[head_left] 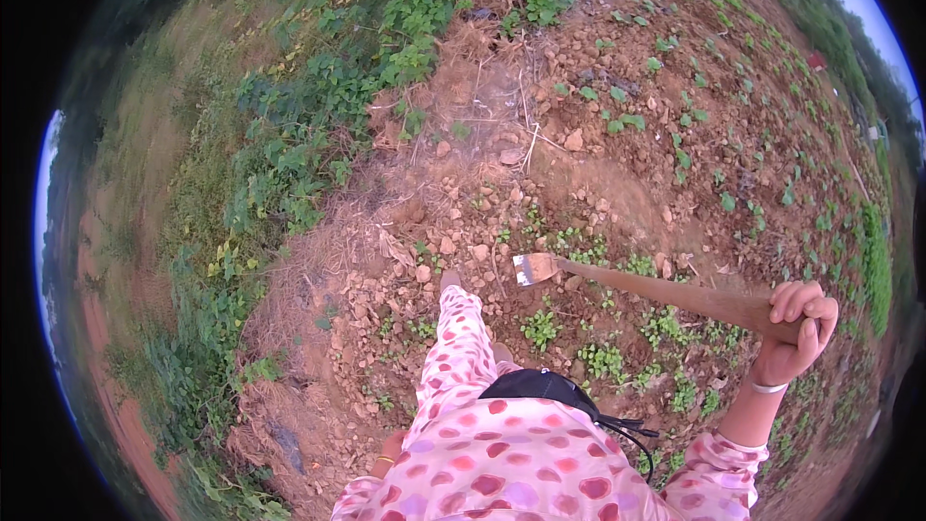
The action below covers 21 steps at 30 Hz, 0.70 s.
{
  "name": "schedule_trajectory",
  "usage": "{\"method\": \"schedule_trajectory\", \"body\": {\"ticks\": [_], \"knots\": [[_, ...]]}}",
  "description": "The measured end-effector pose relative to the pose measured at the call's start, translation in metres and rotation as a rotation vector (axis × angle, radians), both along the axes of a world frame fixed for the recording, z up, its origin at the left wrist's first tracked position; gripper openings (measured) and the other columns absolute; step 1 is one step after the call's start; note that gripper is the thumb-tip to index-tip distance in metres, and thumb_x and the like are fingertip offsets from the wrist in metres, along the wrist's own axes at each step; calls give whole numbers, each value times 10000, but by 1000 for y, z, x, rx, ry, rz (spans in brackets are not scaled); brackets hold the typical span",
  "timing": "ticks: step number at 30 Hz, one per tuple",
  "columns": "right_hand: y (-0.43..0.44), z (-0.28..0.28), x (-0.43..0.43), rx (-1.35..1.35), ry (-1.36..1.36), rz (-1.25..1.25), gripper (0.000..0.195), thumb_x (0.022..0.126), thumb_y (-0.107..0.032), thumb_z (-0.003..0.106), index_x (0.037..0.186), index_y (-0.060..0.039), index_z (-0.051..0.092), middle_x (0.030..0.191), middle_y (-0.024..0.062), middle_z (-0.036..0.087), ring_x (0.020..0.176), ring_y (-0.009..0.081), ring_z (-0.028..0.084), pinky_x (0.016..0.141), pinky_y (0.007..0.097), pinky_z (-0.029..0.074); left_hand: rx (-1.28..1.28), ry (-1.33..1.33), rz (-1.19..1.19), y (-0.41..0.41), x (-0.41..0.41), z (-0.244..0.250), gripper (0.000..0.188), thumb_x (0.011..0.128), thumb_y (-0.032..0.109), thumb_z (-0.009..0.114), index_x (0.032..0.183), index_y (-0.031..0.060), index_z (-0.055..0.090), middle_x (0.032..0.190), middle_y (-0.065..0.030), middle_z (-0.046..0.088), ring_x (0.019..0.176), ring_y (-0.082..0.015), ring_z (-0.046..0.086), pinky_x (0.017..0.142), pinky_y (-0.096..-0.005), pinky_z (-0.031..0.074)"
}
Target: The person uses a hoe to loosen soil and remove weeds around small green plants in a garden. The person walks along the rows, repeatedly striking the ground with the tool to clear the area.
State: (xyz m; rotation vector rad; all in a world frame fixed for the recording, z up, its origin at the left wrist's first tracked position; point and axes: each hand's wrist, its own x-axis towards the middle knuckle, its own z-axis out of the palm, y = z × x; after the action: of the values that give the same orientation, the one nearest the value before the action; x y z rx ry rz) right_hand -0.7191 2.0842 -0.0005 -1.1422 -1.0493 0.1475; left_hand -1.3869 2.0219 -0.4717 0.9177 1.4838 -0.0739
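Observation:
My right hand (803,318), with a silvery bangle at the wrist, is closed round the end of the wooden handle of a hoe (665,293). The handle runs leftward from it, out in front of my body. Its flat metal blade (535,268), brown with a pale worn edge, hangs over or rests on the cloddy soil; I cannot tell which. Low beside my left hip is my left hand (393,443), mostly hidden by my spotted clothing, a yellow bangle at its wrist. Small leafy green plants (540,329) grow in the soil below the hoe.
Dense green vines (311,130) border the soil on the left. Dry straw and stalks (532,145) lie ahead among clods (480,253). Seedlings (626,121) stand in reddish soil towards the upper right. A black pouch with cords (542,387) is at my waist; my foot (450,278) stands on clods.

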Motion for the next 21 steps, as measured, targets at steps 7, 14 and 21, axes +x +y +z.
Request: {"method": "schedule_trajectory", "body": {"ticks": [7, 14, 21], "knots": [[57, -4, 15, 57, 36, -145, 154, 798, -228, 492, 834, -83, 456, 654, 29, 408, 560, 123, 410, 603, 292, 336, 319, 51, -465, 148, 27, -20, 270, 766, 138, 557, 1025, 82, 610, 847, -54, 640, 768, -121, 587, 694, -256, 468], [134, 2, 33, 11, 54, -183, 166, 786, -240, 497, 781, -85, 437, 609, 16, 404, 521, 108, 407, 590, 288, 338, 122, 41, -138, 339, 134, 116, 190, 781, 105, 550, 942, 25, 610, 780, -57, 625, 669, -120, 573, 618, -248, 470], [193, -2, 39, -39, 62, -179, 169, 773, -230, 511, 771, -81, 432, 583, 15, 411, 494, 117, 412, 573, 288, 341, -2, 56, -32, 423, 163, 126, 196, 812, 84, 494, 983, 6, 549, 784, -104, 632, 601, -164, 594, 549, -272, 503]]}}
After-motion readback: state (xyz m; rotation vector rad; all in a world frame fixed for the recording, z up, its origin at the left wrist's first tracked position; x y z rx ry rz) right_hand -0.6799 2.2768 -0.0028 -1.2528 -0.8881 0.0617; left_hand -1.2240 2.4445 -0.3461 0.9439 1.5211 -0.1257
